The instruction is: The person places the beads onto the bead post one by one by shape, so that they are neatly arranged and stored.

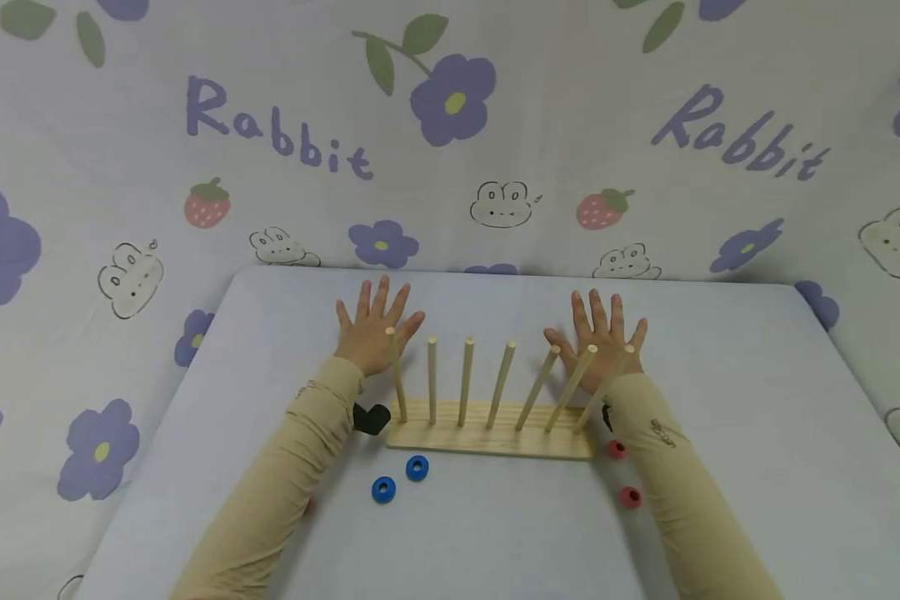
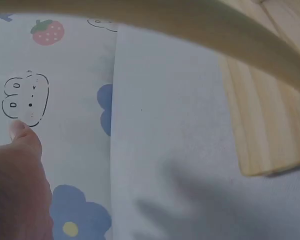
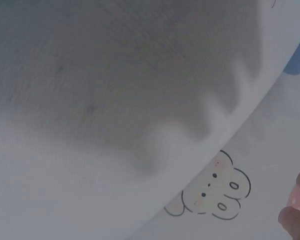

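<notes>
Both hands are spread, palms down, over the far part of the white table in the head view. My left hand [image 1: 373, 337] is just behind the left end of a wooden peg rack [image 1: 487, 442], holding nothing. Its leftmost peg overlaps the thumb side. At the rack's right end, my right hand [image 1: 606, 346] is likewise empty, partly behind the last slanting pegs. Several bare wooden pegs [image 1: 466, 383] rise from the board. In the left wrist view, a blurred peg crosses above the board [image 2: 265, 120]. Fingertips [image 3: 295, 220] show at the right wrist view's lower right corner.
Two blue rings [image 1: 383, 489] lie in front of the rack's left end. Near the right sleeve are two red rings [image 1: 631, 497]. A bit of red [image 1: 307, 506] peeks out beside the left sleeve. A patterned cloth [image 1: 420, 175] hangs behind the table.
</notes>
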The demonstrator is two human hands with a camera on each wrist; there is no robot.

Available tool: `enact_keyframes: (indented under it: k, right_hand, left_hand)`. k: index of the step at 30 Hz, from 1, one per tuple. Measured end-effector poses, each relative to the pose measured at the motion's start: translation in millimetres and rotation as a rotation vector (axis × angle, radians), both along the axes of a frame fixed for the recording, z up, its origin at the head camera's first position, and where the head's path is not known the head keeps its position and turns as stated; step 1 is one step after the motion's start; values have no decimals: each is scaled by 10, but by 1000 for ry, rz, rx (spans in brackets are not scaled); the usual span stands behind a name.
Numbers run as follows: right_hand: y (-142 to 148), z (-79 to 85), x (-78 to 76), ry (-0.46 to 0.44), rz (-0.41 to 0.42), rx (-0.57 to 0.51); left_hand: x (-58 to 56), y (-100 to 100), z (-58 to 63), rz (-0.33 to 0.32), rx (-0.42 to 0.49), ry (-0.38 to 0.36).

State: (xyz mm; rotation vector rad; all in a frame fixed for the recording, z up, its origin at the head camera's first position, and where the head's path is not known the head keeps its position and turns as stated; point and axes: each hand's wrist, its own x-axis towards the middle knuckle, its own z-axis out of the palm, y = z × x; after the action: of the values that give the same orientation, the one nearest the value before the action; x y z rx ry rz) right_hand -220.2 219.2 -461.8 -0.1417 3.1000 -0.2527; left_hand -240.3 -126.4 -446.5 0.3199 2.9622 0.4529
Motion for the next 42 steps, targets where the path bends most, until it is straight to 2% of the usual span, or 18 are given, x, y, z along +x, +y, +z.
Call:
enact_keyframes:
  k: [3, 5, 7, 10, 13, 16, 20, 24, 29, 33, 35, 39, 42]
  right_hand:
    - [27, 157, 150, -62, 21, -56]
    - [71, 276, 289, -99, 42, -95]
    - [145, 374, 434, -109, 79, -133]
    - [267, 442, 659, -46, 167, -186]
    - [344, 405, 871, 25, 265, -232]
    - [368, 308, 1050, 37, 313, -240]
    - [350, 159, 1211, 13, 312, -222]
    - [331, 47, 1284, 28, 302, -244]
    - [329, 20, 1301, 41, 301, -256]
    - [314, 23, 1264, 47, 306, -251]
    - [302, 28, 1233, 63, 311, -242]
    - [275, 51, 1178, 65, 317, -220]
    - [252, 44, 1168, 36, 317, -220]
  left_hand:
    - [68, -85, 32, 10, 6, 6]
    - [166, -193, 77, 13, 27, 17]
    - [305, -339, 135, 14, 69, 28]
    - [557, -586, 203, -1, 135, 55]
    - [810, -808, 210, -14, 204, 63]
    - [1019, -966, 181, -3, 271, 29]
    - [1248, -1103, 120, 6, 331, -41]
    - [1425, -1192, 40, -29, 315, -71]
    - [1498, -1261, -46, -48, 303, -55]
    - [1472, -1285, -124, -73, 287, 29]
    - [1449, -1288, -137, -50, 269, 50]
    - [1421, -1289, -64, 49, 259, 57]
    - [1404, -1295, 56, 79, 281, 134]
